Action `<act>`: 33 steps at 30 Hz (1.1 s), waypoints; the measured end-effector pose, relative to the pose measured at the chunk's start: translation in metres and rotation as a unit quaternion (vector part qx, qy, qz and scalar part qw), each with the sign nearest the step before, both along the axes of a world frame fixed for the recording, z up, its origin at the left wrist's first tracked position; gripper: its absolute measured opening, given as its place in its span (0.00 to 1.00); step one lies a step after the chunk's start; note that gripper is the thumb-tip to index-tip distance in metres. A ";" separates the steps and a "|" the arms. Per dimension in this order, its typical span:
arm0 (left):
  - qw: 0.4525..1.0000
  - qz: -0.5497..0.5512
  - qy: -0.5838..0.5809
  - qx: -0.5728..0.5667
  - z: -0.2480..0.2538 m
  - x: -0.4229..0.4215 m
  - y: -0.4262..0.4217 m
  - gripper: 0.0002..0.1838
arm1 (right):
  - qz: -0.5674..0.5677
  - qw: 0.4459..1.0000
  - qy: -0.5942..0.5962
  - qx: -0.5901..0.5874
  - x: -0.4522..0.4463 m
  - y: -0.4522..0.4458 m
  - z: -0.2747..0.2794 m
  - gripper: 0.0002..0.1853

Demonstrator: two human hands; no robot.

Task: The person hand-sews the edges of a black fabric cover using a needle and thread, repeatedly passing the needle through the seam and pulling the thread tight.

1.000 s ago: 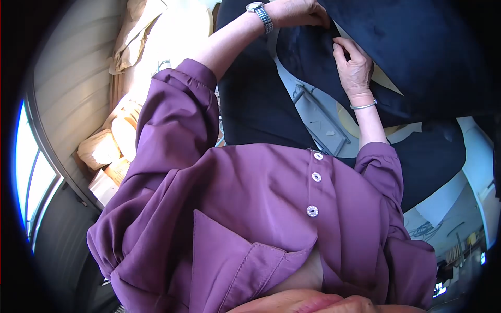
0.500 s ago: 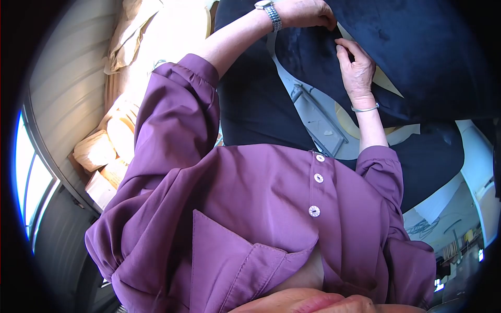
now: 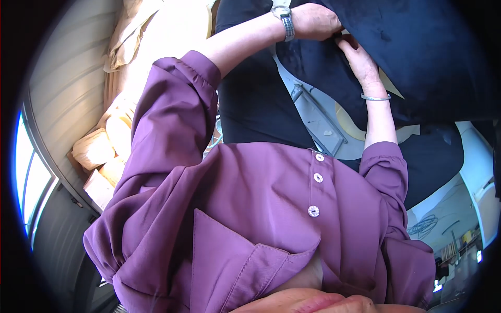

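My left hand (image 3: 315, 22), with a metal watch on its wrist, is bent over dark cloth (image 3: 313, 55) near the top of the view. Its fingertips are pressed together at the cloth's edge. Touching or almost touching them are the fingertips of my right hand (image 3: 360, 57), which has a bangle at the wrist. The right fingers are curled and closed on the same dark edge. A broad dark blue cloth (image 3: 428, 52) spreads beside the hands on the right. What lies exactly between the fingertips is partly hidden.
A grey metal frame (image 3: 321, 117) and a pale yellow curved edge (image 3: 347, 122) show through gaps in the dark cloth. Wrapped bundles (image 3: 94, 148) lie at the left beside a ribbed metal wall (image 3: 68, 78). Cables (image 3: 424, 225) lie at the lower right.
My left hand has moved right and slightly down, closer to my right hand. My right hand has shifted a little right, and its fingers have turned further under toward the cloth's edge.
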State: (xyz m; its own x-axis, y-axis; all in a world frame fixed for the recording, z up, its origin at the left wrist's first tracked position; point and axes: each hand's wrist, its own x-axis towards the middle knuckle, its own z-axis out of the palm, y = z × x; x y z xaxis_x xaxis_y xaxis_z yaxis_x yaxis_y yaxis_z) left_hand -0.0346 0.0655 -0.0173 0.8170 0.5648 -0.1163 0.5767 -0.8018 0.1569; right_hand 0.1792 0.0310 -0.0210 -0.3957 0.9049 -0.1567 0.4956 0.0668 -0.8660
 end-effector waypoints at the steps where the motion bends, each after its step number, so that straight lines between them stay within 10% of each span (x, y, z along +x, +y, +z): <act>1: 0.997 0.073 -0.024 -0.024 0.013 0.007 -0.011 0.04 | 0.001 0.998 -0.016 0.053 -0.002 -0.001 0.000 0.20; 2: 0.985 0.091 -0.138 0.041 0.011 0.006 -0.016 0.12 | 0.002 0.994 -0.032 0.108 -0.003 -0.001 0.001 0.21; 7: 0.968 0.249 -0.008 0.040 0.093 0.024 -0.057 0.14 | 0.011 0.999 -0.039 0.002 0.010 -0.012 0.027 0.21; 17: 0.956 0.176 -0.223 0.077 0.062 0.039 -0.073 0.12 | -0.015 0.999 0.029 0.007 0.025 -0.023 0.038 0.21; 22: 0.642 0.411 -0.552 -0.338 0.067 0.014 -0.107 0.06 | -0.003 0.996 0.083 -0.019 0.018 -0.030 0.036 0.25; 26: 0.577 0.300 -0.648 -0.396 0.198 0.016 -0.167 0.06 | 0.006 0.973 -0.206 0.103 -0.017 -0.031 0.064 0.32; 30: 0.585 0.108 -0.679 -0.431 0.310 -0.014 -0.226 0.03 | -0.080 0.899 -0.118 0.415 -0.029 0.001 0.020 0.29; 33: 0.558 0.053 -0.795 -0.231 0.344 -0.054 -0.243 0.05 | -0.068 0.942 -0.145 0.293 -0.018 -0.005 0.017 0.14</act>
